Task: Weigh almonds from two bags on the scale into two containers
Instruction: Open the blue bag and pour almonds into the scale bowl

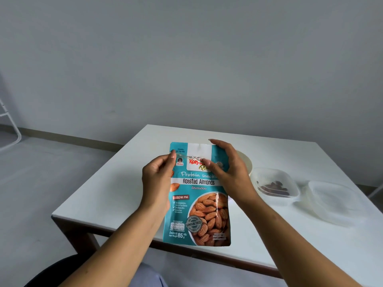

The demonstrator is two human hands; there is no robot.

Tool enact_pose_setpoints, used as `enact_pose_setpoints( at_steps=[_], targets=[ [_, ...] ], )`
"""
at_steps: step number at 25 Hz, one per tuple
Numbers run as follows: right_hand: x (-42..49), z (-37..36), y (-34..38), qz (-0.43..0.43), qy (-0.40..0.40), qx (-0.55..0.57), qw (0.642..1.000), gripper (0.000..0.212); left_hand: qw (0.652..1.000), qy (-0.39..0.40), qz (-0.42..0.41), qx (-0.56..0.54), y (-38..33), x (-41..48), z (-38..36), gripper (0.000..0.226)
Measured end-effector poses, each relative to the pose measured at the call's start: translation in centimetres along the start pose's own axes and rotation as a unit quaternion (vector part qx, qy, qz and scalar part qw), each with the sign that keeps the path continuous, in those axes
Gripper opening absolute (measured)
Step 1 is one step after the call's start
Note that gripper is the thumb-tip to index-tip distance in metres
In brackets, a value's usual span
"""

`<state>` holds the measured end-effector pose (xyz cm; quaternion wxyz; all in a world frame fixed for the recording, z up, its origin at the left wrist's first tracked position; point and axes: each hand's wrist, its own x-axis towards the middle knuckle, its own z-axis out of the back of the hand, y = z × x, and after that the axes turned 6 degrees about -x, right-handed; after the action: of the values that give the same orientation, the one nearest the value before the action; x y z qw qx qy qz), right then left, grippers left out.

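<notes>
**Over the bench: almond bag gripped in both hands**

Over the near half of the white bench, a teal almond bag is held upright with its print facing the wearer. "Roasted Almonds" is readable, and the bag's bottom edge overlaps the bench's near edge in view.

The left hand pinches the bag's side edge at about 10 o'clock, thumb and forefinger tips closed on the foil just under the top strip. The right hand clamps the bag at about 1 o'clock, with the thumb on the front by the logo and the fingers curled over the top edge and behind. A thin pale line runs across the front between the two grips; cannot tell whether it is a tear or glare.

At 3 o'clock from the bag, a clear container sits on the bench with a few dark brown nuts in its bottom. A second clear container sits just beside it, further toward 3 o'clock. Cannot tell if their rims touch.

At 2 o'clock, a cream round thing is mostly hidden behind the right hand; bowl or scale, cannot tell. Far off at 9 o'clock, a white frame stands on the floor.
</notes>
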<state>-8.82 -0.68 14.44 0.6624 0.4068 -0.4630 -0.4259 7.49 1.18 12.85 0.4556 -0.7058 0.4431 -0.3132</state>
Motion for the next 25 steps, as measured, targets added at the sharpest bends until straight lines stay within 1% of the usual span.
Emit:
enact_pose_setpoints(
  at_steps=[3,4,5,6,8,10,12,13,14,16,17,19,22,25],
  targets=[
    [-0.7,-2.0,-1.2,-0.012,0.088,0.082,0.993,0.068,0.993,-0.098,0.012,-0.062,-0.1,1.5,2.3,0.02],
    [-1.2,-2.7,-2.0,-0.011,0.124,0.084,0.989,0.071,0.988,-0.138,0.02,-0.072,-0.2,2.1,3.5,0.021],
    [-1.7,-3.6,-3.0,-0.007,0.157,0.07,0.985,0.069,0.981,-0.176,0.03,-0.073,-0.2,2.6,4.8,0.023],
    [-2.0,-4.6,-4.0,-0.001,0.178,0.051,0.983,0.062,0.975,-0.206,0.039,-0.068,-0.1,3.1,6.2,0.025],
    [-2.2,-6.3,-5.9,-0.004,0.168,0.02,0.986,0.045,0.971,-0.226,0.05,-0.053,0.5,3.6,8.4,0.028],
    [-1.8,-8.4,-7.3,-0.015,0.11,-0.017,0.994,0.038,0.978,-0.202,0.043,-0.006,1.9,4.0,10.1,0.029],
    [-1.1,-10.1,-8.2,0.008,0.029,-0.11,0.993,0.035,0.982,-0.163,0.02,0.089,3.9,4.1,11.7,0.027],
    [-0.9,-11.0,-8.5,0.024,0.004,-0.145,0.989,0.032,0.979,-0.147,0.003,0.145,4.8,4.0,12.5,0.028],
    [-0.8,-11.7,-8.7,0.035,-0.003,-0.164,0.986,0.03,0.971,-0.129,-0.016,0.201,5.5,3.9,13.1,0.036],
    [-1.1,-12.7,-9.2,0.032,0.024,-0.186,0.982,0.03,0.939,-0.095,-0.052,0.326,6.5,4.0,13.9,0.059],
    [-1.3,-13.1,-9.5,0.033,0.04,-0.203,0.978,0.033,0.916,-0.08,-0.07,0.387,6.8,4.1,13.9,0.063],
    [-1.5,-13.5,-10.3,0.057,0.059,-0.259,0.962,0.041,0.88,-0.046,-0.102,0.461,7.5,4.4,14.0,0.056],
    [-1.4,-13.8,-10.8,0.088,0.063,-0.347,0.932,0.055,0.834,-0.013,-0.143,0.532,8.6,4.6,14.2,0.043],
    [-1.6,-14.0,-11.0,0.083,0.076,-0.389,0.914,0.066,0.813,-0.015,-0.145,0.563,8.9,4.3,14.1,0.043]
  ],
)
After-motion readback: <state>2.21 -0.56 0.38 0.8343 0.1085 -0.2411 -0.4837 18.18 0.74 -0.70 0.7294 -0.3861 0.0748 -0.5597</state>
